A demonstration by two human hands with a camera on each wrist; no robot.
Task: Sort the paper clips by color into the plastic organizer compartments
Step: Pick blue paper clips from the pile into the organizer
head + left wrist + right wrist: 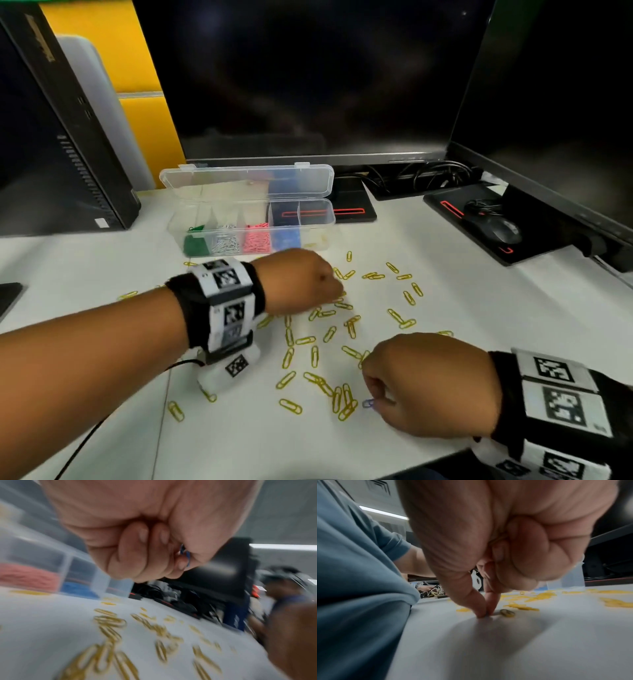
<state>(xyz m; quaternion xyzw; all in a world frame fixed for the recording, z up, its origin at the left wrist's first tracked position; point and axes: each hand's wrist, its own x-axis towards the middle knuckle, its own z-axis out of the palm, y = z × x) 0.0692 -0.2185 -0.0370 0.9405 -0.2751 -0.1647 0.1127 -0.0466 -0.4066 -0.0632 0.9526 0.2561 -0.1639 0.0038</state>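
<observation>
On the white desk (445, 260) we saw yellow paper clips (329, 334) scattered between the two hands. Our left hand (301, 281) was curled above the far side of the scatter, just in front of the clear organizer (251, 222), whose lid stood open. Its compartments held green, silver, pink and blue clips, left to right. Our right hand (428, 383) rested near the desk's front edge, its grip pinching a bluish clip (368, 403) against the surface. Dark monitors (325, 78) stood behind, with a mouse (496, 229) at right.
</observation>
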